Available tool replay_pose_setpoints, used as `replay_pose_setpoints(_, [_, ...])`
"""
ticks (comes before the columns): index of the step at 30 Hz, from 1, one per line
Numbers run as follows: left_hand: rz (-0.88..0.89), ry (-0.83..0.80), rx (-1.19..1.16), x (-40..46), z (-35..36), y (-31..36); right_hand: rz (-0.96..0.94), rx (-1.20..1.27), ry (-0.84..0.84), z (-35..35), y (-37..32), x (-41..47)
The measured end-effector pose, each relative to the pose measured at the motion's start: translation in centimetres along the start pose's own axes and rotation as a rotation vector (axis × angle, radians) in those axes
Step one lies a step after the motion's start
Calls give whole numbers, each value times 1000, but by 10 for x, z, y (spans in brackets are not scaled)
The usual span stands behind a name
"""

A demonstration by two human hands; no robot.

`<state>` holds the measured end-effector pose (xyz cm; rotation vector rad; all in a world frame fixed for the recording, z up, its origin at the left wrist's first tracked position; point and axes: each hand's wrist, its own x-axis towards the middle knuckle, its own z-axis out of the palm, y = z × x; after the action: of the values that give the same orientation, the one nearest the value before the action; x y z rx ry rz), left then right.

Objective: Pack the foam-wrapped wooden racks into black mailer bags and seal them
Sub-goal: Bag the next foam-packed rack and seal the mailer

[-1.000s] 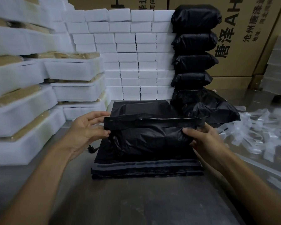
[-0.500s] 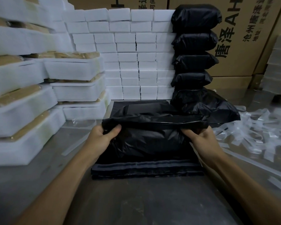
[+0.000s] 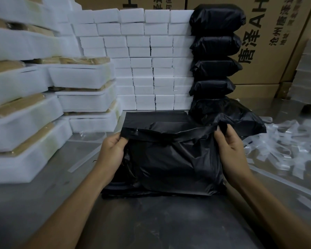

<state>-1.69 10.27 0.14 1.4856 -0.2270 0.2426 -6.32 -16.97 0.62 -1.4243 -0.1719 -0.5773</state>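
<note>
Here, nearest to us, we have our two bare forearms reaching over the dull grey tabletop [image 3: 61, 194] to the filled black plastic mailer bag [image 3: 169, 164], which sits in front of us on a flat stack of empty black mailer bags [image 3: 156, 117]. Our left hand [image 3: 111, 151] grips the bag's left end, fingers curled under the folded flap [image 3: 169, 136] at its corner. Our right hand [image 3: 230, 146] pinches the flap's right corner, thumb and fingertips closed on the film. The flap runs as a dark band across the top of the bag, wrinkled toward the right, so we judge the seal is not yet pressed flat.

The film looks thin, glossy and slack; we expect it to slip and crease easily, while the foam-wrapped rack inside, hidden from us, should feel firm yet light. We would hold at the two ends, where the contents give backing, and press along the flap rather than tug at it.

Further left stand stacks of white foam-wrapped wooden racks [image 3: 83, 76], tan wood showing at their edges. On the right lies a heap of clear peeled strips [image 3: 285, 141]. Beyond, a wall of white foam blocks [image 3: 151, 60] stands beside a column of sealed black parcels [image 3: 215, 51], with brown printed cartons [image 3: 267, 42] behind.
</note>
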Motion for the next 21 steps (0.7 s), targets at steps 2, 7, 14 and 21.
replay_pose_setpoints(2, [48, -56, -13, -1, -2, 1, 17, 7, 47, -1, -2, 1])
replay_pose_setpoints(7, [119, -83, 71, -4, 7, 2, 31, -29, 114, -7, -6, 3])
replay_pose_setpoints(14, [64, 137, 11, 4, 6, 10, 77, -18, 195, 0, -1, 2])
replay_pose_setpoints(21, [-207, 208, -54, 6, 21, 0, 294, -126, 246, 0, 15, 7])
